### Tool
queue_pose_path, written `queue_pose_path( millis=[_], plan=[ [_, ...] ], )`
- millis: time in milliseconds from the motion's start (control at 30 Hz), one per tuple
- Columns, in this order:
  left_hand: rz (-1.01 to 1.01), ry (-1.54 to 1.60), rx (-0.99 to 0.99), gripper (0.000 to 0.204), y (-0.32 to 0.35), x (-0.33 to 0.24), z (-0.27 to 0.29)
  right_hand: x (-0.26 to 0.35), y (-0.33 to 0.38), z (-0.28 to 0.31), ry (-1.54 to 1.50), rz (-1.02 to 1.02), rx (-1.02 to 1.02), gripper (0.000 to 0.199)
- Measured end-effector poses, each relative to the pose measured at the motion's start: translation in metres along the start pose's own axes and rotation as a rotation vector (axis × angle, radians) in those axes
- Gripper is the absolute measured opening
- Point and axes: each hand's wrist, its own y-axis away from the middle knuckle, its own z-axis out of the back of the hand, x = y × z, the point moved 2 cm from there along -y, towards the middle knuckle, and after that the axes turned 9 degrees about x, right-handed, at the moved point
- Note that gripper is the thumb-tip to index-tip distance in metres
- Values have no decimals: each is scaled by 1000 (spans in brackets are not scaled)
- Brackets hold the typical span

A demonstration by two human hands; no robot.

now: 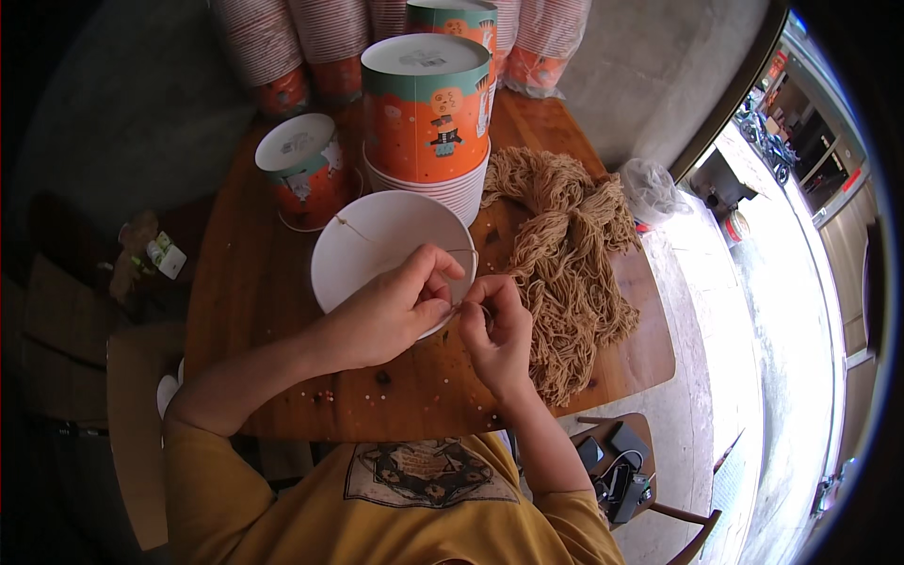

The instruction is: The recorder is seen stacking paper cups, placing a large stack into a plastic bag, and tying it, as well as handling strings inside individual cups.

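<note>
A paper bucket (363, 268) with a white inside is tipped so that its open mouth faces me. A thin cord (355, 229) hangs inside it from the far left of the wall, and another bit of cord shows at the right rim. At that right rim, both hands meet. My left hand (400, 301) reaches across the bucket's mouth, thumb and forefinger pinched on the cord. Just outside the rim, my right hand (496, 331) is closed in a pinch on the cord too. The fingertips hide most of the cord between them.
Behind the bucket rises a stack of orange and green paper buckets (414, 122); a single upturned bucket (301, 174) stands left. A bundle of tan cords (570, 273) lies right. Plastic-wrapped bucket stacks (330, 42) line the wall. Small bits dot the wooden table (282, 377).
</note>
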Motion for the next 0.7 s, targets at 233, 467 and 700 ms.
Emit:
queue_pose_path(
  millis=[233,467,700],
  plan=[
    [-17,-74,-39,12,-1,-7,-1,-12,1,0,-195,-30,18,8],
    [-80,-210,-73,9,0,-8,1,-13,2,-1,-241,-62,-2,7],
    [-177,-355,-139,5,2,-8,1,-14,3,0,-369,-71,-58,6]
  ],
)
